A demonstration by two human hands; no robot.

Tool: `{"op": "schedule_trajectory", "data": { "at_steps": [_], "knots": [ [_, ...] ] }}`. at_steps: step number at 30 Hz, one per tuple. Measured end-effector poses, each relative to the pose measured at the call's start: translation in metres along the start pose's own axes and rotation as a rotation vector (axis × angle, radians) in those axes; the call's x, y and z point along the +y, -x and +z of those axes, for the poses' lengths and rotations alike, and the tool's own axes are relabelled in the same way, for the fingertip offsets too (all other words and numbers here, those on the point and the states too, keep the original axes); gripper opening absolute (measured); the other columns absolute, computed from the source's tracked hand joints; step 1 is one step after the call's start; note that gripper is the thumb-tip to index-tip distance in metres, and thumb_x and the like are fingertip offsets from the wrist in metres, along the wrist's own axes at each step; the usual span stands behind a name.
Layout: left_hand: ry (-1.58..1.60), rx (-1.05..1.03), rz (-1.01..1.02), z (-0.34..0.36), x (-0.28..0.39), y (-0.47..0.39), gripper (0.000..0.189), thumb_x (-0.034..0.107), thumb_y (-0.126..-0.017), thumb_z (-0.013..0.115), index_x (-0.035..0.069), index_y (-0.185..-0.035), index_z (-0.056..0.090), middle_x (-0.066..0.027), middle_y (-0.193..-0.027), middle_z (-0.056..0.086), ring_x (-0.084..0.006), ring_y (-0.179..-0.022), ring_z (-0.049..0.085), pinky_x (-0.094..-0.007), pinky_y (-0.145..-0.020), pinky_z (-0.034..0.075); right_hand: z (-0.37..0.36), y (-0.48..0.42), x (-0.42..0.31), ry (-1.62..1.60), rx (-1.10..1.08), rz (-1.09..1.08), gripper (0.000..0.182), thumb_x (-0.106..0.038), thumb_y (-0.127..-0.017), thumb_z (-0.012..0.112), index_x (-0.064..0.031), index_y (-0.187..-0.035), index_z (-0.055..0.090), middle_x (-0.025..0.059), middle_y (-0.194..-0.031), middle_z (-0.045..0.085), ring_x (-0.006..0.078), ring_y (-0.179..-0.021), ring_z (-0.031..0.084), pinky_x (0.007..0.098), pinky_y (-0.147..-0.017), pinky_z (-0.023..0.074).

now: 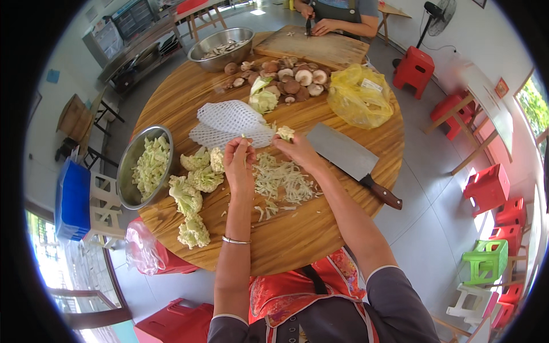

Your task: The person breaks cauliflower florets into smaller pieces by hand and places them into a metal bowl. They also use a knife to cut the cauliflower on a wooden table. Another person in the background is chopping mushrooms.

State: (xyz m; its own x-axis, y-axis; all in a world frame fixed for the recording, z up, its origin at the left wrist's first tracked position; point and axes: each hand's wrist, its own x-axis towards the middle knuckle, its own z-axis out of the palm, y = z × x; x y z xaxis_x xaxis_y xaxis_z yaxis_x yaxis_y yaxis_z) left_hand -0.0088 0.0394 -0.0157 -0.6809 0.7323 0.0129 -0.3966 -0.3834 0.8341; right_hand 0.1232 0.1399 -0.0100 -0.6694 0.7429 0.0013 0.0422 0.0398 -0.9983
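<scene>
Over the round wooden table (240, 257), my left hand (240, 162) pinches a small pale piece, seemingly cauliflower. My right hand (296, 149) holds a small cauliflower floret (285, 133) at its fingertips, just apart from the left. Below and between both hands lies a heap of thin pale green peelings (283, 182). Larger cauliflower chunks (206, 178) rest to the left of my left wrist. Farther left, a tilted steel bowl (171, 171) holds cut cauliflower pieces (150, 165). A cleaver (343, 150) with a wooden handle lies right of my right hand.
White foam netting (227, 122) lies beyond my hands. Behind are a leafy cauliflower piece (263, 100), whole mushrooms (291, 81), a yellow plastic bag (360, 96) and a steel bowl of sliced mushrooms (221, 49). Across the table, a person cuts on a wooden board (317, 47). Red stools (414, 70) stand right.
</scene>
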Motion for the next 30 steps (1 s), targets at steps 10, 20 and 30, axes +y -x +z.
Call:
{"op": "schedule_trajectory", "data": {
  "at_steps": [10, 20, 30],
  "knots": [
    [-0.052, -0.159, -0.162, 0.010, 0.012, 0.007, 0.020, 0.009, -0.088, 0.057, 0.003, -0.107, 0.055, 0.0019, -0.070, 0.048, -0.0044, -0.060, 0.041, -0.0211, -0.048, 0.028, -0.004, -0.011, 0.019, 0.114, -0.102, 0.082, 0.028, -0.023, -0.083, 0.063, -0.0015, -0.100, 0.057, 0.0022, -0.074, 0.052, 0.0087, -0.064, 0.047, 0.0264, -0.055, 0.0363],
    [-0.411, -0.116, 0.012, 0.003, -0.013, 0.002, 0.012, 0.013, -0.086, 0.064, 0.004, -0.091, 0.058, 0.0055, -0.070, 0.051, -0.0003, -0.058, 0.040, -0.0192, -0.047, 0.029, 0.022, 0.003, 0.000, 0.495, -0.003, -0.351, 0.040, -0.012, -0.085, 0.061, 0.0028, -0.120, 0.051, 0.0081, -0.092, 0.062, 0.0176, -0.081, 0.059, 0.0343, -0.073, 0.0484],
    [-0.036, -0.022, -0.119, -0.002, 0.006, 0.001, 0.008, 0.012, -0.087, 0.060, 0.007, -0.084, 0.055, 0.0057, -0.064, 0.047, -0.0020, -0.053, 0.035, -0.0191, -0.046, 0.025, 0.008, -0.001, 0.001, 0.033, 0.019, -0.081, 0.022, -0.024, -0.091, 0.061, -0.0034, -0.088, 0.056, -0.0045, -0.071, 0.053, 0.0053, -0.064, 0.047, 0.0213, -0.058, 0.0402]
  ]
}}
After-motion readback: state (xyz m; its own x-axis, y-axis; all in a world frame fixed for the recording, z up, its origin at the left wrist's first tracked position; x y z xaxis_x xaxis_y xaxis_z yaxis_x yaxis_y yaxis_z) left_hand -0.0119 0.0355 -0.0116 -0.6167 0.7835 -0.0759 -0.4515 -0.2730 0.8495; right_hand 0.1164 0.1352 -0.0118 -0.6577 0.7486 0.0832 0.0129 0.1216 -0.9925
